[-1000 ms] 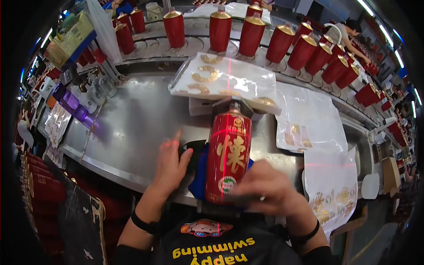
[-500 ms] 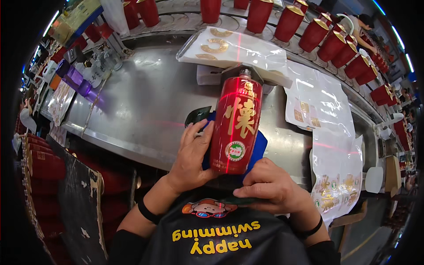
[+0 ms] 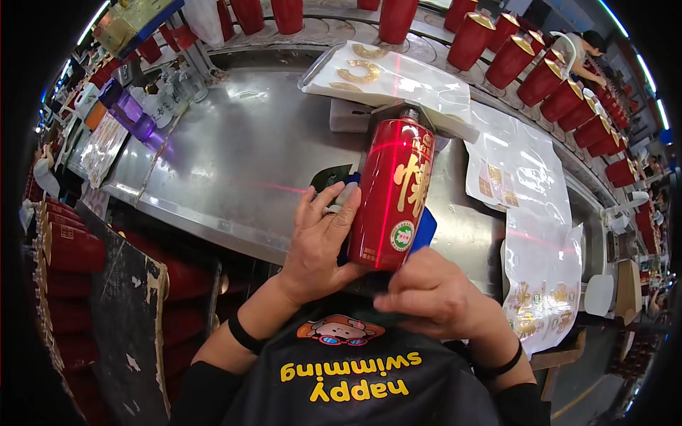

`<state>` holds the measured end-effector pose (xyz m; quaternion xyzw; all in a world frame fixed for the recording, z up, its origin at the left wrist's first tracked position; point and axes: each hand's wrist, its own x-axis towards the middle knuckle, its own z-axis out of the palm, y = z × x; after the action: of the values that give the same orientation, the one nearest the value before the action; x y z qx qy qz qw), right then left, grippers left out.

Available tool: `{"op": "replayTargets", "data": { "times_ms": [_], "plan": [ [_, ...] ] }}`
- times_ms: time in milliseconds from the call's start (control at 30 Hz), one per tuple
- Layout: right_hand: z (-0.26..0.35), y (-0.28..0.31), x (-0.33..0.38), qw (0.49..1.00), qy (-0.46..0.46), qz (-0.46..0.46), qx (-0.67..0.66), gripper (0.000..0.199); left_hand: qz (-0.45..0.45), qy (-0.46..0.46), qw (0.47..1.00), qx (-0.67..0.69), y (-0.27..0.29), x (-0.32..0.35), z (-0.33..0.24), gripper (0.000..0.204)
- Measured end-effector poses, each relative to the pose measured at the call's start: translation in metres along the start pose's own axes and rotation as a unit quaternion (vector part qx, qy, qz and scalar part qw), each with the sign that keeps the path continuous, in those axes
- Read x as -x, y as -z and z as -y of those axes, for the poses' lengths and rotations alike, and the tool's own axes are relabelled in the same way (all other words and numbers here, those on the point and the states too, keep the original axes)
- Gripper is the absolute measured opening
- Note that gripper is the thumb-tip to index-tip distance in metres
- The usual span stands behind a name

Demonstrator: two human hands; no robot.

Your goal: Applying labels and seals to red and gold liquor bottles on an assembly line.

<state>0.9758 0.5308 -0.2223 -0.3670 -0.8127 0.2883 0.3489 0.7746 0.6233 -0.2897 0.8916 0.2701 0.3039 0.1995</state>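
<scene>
A red bottle (image 3: 387, 206) with gold lettering and a round green-and-white emblem leans on a blue support (image 3: 425, 228). Its neck lies at a dark bracket (image 3: 398, 110) on the far side. My left hand (image 3: 320, 234) is wrapped against the bottle's lower left side, with a pale cover on one finger. Beyond those fingers a dark green flap (image 3: 331, 176) sticks out. At the bottle's lower right, my right hand (image 3: 433, 295) is curled closed; its fingertips are blurred and what they hold is hidden. Thin red light lines cross the bottle.
White label sheets (image 3: 515, 163) with gold prints hang over the right of the metal bench (image 3: 234, 142). Another sheet (image 3: 426, 89) lies on a stand behind the bottle. Red bottles (image 3: 511, 60) line a conveyor at the back. A purple bottle (image 3: 128, 110) stands at left.
The bottle has turned about its length, so its lettering and emblem now face further right. It also appears slightly further right in view. My right hand has shifted a little and blurred.
</scene>
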Motion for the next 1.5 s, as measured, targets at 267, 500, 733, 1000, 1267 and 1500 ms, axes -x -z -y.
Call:
{"op": "replayTargets", "data": {
  "times_ms": [267, 500, 733, 1000, 1267, 1500],
  "plan": [
    [-0.008, -0.01, 0.018, 0.998, -0.021, -0.013, 0.06, 0.04, 0.016, 0.009, 0.998, 0.061, -0.01, 0.01, 0.013, 0.091],
    [-0.024, -0.012, 0.031, 0.962, -0.042, -0.215, 0.165, 0.045, -0.01, -0.11, 0.994, 0.01, 0.0, 0.019, -0.002, 0.078],
    [-0.018, -0.008, 0.029, 0.985, -0.079, -0.15, 0.041, 0.025, 0.063, -0.132, 0.989, 0.002, 0.012, -0.014, 0.009, 0.091],
    [-0.032, 0.048, 0.042, 0.884, -0.253, -0.278, 0.278, 0.029, 0.082, -0.016, 0.996, -0.007, -0.005, -0.015, 0.01, 0.117],
    [-0.11, 0.14, 0.077, 0.758, -0.523, 0.121, 0.371, 0.036, 0.055, -0.006, 0.998, 0.026, -0.004, -0.014, 0.007, 0.11],
    [-0.134, 0.118, 0.049, 0.716, -0.578, 0.153, 0.36, 0.05, 0.062, 0.011, 0.994, 0.092, -0.008, -0.009, 0.015, 0.112]
  ]
}}
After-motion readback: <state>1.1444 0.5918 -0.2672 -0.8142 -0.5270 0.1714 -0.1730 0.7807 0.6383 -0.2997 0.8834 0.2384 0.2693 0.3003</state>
